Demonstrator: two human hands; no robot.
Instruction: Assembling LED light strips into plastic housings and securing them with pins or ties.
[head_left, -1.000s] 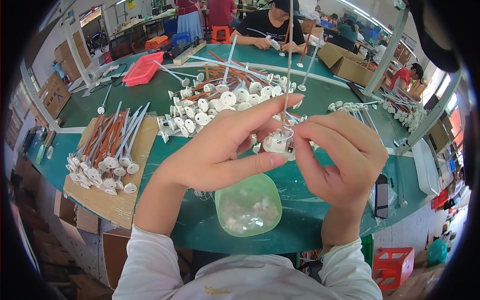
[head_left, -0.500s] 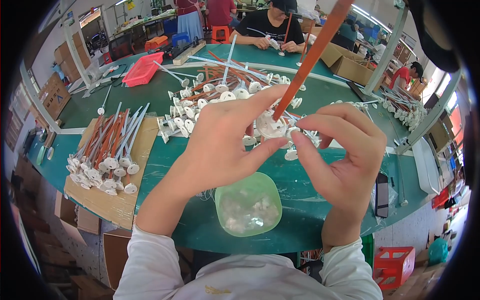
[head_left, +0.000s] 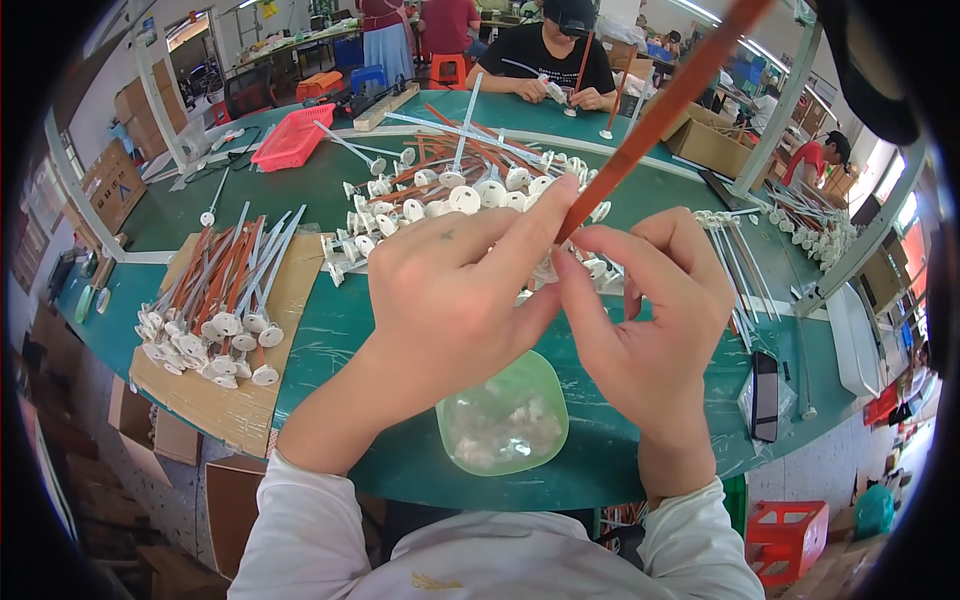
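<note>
My left hand (head_left: 440, 285) is closed around a white round base (head_left: 544, 271), mostly hidden by the fingers. From it a flat orange-brown strip (head_left: 650, 125) rises, leaning to the upper right. My right hand (head_left: 655, 320) pinches thumb and forefinger together at the strip's foot, against the base; anything small between those fingertips is hidden. Below both hands stands a light green bowl (head_left: 557, 440) with clear plastic and small whitish pieces inside. Behind them lies a heap of similar white bases (head_left: 465, 199) with brown and grey strips.
At left, a bundle of strips with white bases (head_left: 225, 325) lies on flat cardboard (head_left: 255, 405). Grey strips (head_left: 735, 265) and a dark phone (head_left: 765, 395) lie at right. A red basket (head_left: 288, 142) stands far left. Across the table a person (head_left: 555, 60) handles similar pieces.
My right hand has moved left and its fingertips have come together at the strip's foot. The strip now leans further right, and the base is more covered.
</note>
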